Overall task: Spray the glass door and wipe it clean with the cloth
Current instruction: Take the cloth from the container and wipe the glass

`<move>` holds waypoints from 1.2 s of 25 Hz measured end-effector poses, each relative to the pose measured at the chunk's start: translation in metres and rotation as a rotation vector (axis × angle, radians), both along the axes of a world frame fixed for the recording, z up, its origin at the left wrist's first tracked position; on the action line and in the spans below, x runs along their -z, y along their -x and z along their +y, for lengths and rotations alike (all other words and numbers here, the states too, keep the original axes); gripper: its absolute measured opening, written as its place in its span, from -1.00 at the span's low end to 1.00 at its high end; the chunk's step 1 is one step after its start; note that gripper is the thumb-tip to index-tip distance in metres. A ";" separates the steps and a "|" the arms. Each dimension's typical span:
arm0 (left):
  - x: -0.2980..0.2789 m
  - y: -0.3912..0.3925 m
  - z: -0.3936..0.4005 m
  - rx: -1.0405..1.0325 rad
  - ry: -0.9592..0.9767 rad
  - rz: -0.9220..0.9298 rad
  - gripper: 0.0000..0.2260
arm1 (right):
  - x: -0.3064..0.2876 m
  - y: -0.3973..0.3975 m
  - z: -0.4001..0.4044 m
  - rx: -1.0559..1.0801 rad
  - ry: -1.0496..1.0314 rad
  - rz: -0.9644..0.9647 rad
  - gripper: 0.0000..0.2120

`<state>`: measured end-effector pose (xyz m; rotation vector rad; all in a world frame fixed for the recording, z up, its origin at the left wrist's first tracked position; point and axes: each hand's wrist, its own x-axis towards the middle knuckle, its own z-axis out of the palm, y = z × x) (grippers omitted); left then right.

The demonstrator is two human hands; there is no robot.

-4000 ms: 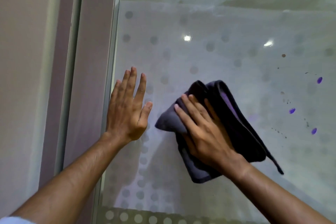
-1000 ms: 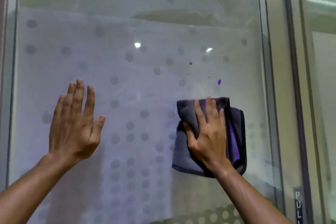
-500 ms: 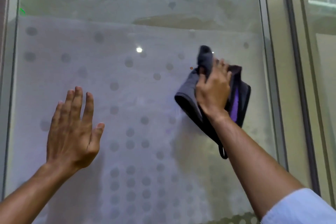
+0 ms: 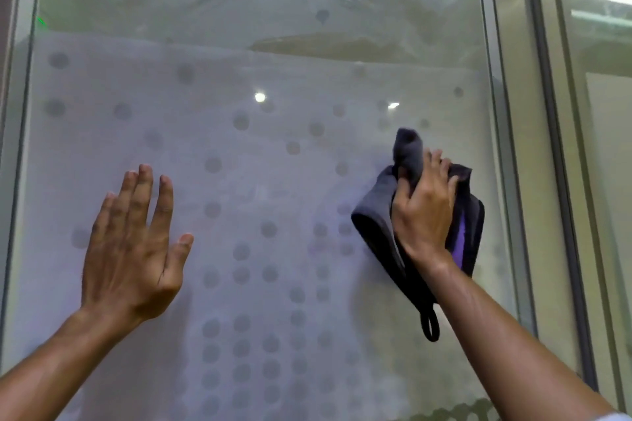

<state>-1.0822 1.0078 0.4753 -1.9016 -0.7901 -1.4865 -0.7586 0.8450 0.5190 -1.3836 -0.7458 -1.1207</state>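
The glass door point(image 4: 260, 154) fills the view, frosted with a pattern of grey dots and clear along its top. My right hand point(image 4: 422, 212) grips a bunched dark grey cloth point(image 4: 374, 219) with a purple inner fold and presses it against the right part of the pane. A hanging loop of the cloth dangles below my wrist. My left hand point(image 4: 131, 246) rests flat on the left part of the glass, fingers spread, holding nothing. No spray bottle is in view.
A metal door frame point(image 4: 502, 147) runs down the right side, with a dark vertical seal point(image 4: 554, 147) and another glass panel beyond it. The left frame edge point(image 4: 15, 147) borders the pane. Ceiling lights reflect in the glass.
My right hand, with the cloth bunched in it, has slid slightly down after rising over the coloured spots near the right edge; those spots no longer show. My left hand stays flat in place.
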 end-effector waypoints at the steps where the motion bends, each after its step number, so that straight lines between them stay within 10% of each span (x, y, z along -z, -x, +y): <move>1: 0.000 0.000 0.001 0.000 -0.002 -0.002 -0.32 | -0.017 0.004 0.003 -0.034 -0.035 0.087 -0.45; 8: 0.001 -0.001 0.009 0.014 0.002 0.004 -0.31 | 0.032 0.017 0.003 0.022 0.230 -0.391 -0.42; 16: 0.001 -0.003 0.013 0.035 0.005 0.002 -0.30 | -0.020 0.013 -0.001 -0.071 -0.014 0.152 -0.45; 21: 0.001 0.001 0.005 0.003 0.009 0.003 -0.30 | 0.047 0.029 0.006 -0.005 0.249 -0.443 -0.43; 26: 0.001 0.001 0.002 -0.029 -0.005 0.010 -0.31 | 0.001 0.008 -0.001 -0.044 -0.035 0.050 -0.44; 30: 0.002 0.000 0.002 -0.044 -0.013 0.015 -0.31 | -0.059 0.047 0.022 -0.037 -0.007 -0.029 -0.43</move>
